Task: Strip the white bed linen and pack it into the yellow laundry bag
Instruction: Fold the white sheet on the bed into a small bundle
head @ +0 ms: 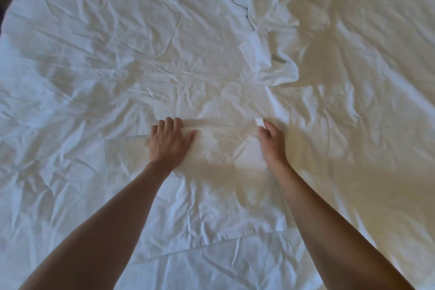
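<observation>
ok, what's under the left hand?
The left hand rests on the wrinkled white sheet, fingers curled at a fold. Only linen shows around it; whatever lies beneath the sheet is covered. The right hand pinches fabric nearby.

Single head-worn view, looking steeply down and forward, close over the white bed linen (122, 59); forearms enter from the bottom edge.

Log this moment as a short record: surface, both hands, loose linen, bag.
surface: wrinkled white sheet spread across the bed
left hand: fingers curled, gathering a fold of the sheet
right hand: pinching a fold of the sheet
loose linen: crumpled white cloth lying beyond the hands, to the right
bag: not in view
</observation>
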